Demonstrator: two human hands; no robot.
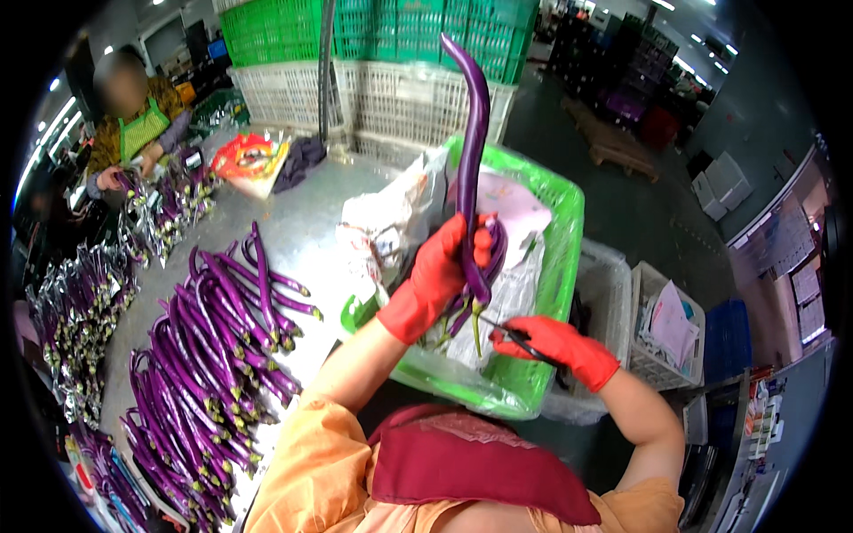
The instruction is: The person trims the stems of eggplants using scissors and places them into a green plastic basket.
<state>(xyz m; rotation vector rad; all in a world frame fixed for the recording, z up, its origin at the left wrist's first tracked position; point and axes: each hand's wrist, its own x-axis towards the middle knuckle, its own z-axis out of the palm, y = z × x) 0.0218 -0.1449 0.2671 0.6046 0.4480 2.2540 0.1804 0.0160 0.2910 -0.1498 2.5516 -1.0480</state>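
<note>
Grasps a long purple eggplant [476, 124] upright above the green crate [576, 231] with the left grip [442, 265]; clasps scissors [530, 348] near its stem [476, 329] with the right grip [569, 348]. Seems light, smooth and slippery, firm but easily bruised; best held gently toward the stem end.

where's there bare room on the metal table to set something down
On the metal table, the widest bare patch lies between the loose eggplants, dark cloth and white plastic bag. A thinner strip parts the loose eggplants from the bagged eggplants. The green crate is crowded: the left hand and right hand are over it.
</note>
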